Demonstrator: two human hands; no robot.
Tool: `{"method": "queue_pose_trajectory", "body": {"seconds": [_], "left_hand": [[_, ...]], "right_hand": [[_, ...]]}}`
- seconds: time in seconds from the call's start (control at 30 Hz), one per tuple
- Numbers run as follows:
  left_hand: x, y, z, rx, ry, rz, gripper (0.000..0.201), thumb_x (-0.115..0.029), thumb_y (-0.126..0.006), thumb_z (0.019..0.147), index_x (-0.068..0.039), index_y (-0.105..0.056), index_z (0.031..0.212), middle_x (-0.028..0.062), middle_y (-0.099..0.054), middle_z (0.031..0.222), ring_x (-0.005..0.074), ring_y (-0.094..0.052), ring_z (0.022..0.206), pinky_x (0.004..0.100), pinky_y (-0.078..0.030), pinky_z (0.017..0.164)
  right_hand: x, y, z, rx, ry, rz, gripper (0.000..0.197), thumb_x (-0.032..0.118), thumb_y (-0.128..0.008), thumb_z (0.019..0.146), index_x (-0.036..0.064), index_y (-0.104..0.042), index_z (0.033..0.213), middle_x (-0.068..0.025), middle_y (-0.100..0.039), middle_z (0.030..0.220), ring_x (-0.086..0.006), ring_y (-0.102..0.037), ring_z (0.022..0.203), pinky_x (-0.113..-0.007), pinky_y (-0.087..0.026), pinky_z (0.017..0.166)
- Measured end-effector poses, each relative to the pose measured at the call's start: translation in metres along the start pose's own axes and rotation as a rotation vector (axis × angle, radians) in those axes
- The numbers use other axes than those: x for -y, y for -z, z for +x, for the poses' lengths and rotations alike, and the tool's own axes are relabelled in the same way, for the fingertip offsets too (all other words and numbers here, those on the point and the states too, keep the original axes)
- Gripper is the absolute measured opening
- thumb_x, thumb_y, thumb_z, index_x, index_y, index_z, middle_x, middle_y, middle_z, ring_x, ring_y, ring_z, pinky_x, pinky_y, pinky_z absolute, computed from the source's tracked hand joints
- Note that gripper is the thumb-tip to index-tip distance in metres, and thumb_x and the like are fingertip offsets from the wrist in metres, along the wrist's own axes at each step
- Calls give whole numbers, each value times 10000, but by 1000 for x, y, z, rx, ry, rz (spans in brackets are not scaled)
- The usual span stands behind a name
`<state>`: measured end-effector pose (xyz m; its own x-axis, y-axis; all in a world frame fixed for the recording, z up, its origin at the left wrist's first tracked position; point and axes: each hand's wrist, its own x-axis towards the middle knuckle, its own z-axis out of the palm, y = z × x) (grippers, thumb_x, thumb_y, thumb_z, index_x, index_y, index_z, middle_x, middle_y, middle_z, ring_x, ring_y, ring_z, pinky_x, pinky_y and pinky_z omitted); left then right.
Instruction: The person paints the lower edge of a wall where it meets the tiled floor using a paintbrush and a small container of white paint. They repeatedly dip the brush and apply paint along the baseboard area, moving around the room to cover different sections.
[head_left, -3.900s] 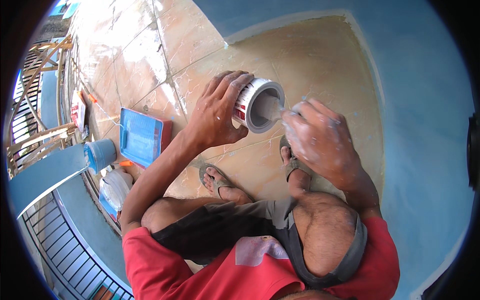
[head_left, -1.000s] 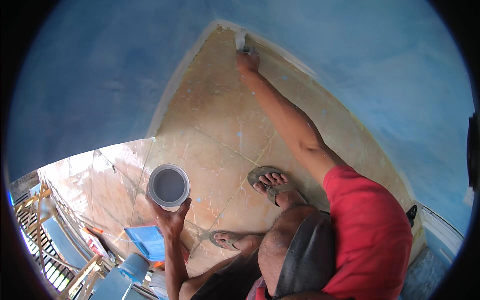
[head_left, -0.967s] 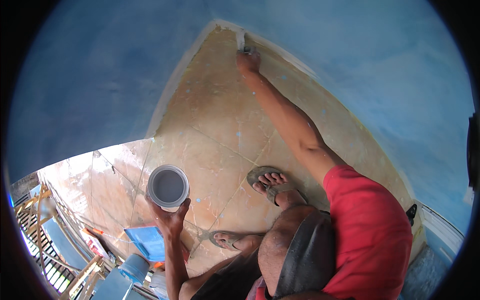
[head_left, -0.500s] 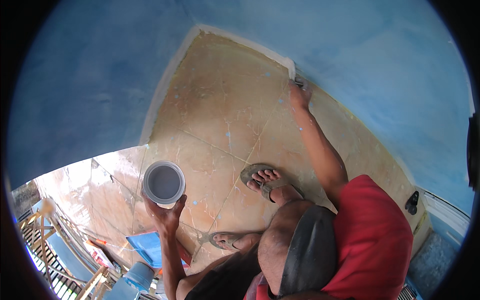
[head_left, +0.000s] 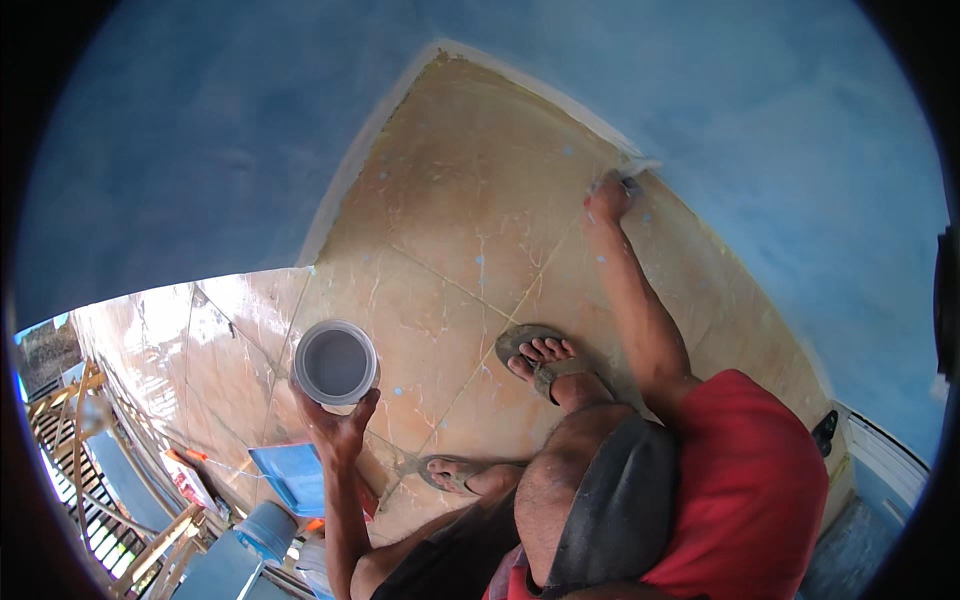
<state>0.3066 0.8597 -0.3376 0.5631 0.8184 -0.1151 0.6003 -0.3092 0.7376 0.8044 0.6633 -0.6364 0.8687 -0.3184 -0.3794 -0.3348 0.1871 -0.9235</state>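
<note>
I've got the L hand (head_left: 337, 428) clamped round an open paint can (head_left: 300, 360), thumb up its R side; the fingers are mostly hidden. Can is held up over the tile floor (head_left: 470, 215), mouth facing my cam, grey-looking paint (head_left: 337, 366) inside.

R hand (head_left: 608, 198) is stretched fwd, fingers closed on a paintbrush (head_left: 641, 165), handle mostly hidden in the grip. Bristles look whitish & a bit blurred, at the foot of the R blue wall (head_left: 780, 170). I see a white band (head_left: 355, 165) along the base of the L blue wall (head_left: 190, 160), round the corner & on to the brush; past it the edge is yellowish.

Floor has lt-blue paint specks. Two feet in flip-flops (head_left: 512, 345) btwn the hands, nearer me. Blue paint tray (head_left: 290, 475) is partly behind the L forearm; blue bucket (head_left: 268, 528) nr it, lower L. Wooden poles (head_left: 75, 410) at far L. Small black object (head_left: 825, 432) by the R wall, can't ID it.
</note>
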Motion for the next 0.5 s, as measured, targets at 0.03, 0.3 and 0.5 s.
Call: {"method": "queue_pose_trajectory", "body": {"seconds": [0.03,0.3,0.5], "left_hand": [[0,0,1,6,-1,3,1028,-322,-957,696,-6,-441,1527,176,-575,1396,318,-587,1286,474,-465,1103],[3,3,-6,-40,53,-95,1022,-324,-961,705,-10,-425,1516,157,-595,1378,293,-603,1267,460,-480,1093],[8,5,-15,-76,135,-141,1004,-320,-969,689,-13,-442,1487,152,-615,1345,283,-624,1224,446,-496,1069]], "right_hand": [[-11,-38,1,-105,4,-87,429,127,-685,978,-16,-486,1331,-151,-665,1151,-285,-681,933,-455,-539,806],[-5,-195,-69,84,184,-182,802,108,-649,943,-153,-287,1609,-378,-445,1597,-456,-505,1469,-464,-427,1192],[7,-248,-101,132,255,-252,733,80,-647,907,-148,-399,1558,-397,-520,1518,-511,-537,1412,-507,-440,1171]]}}
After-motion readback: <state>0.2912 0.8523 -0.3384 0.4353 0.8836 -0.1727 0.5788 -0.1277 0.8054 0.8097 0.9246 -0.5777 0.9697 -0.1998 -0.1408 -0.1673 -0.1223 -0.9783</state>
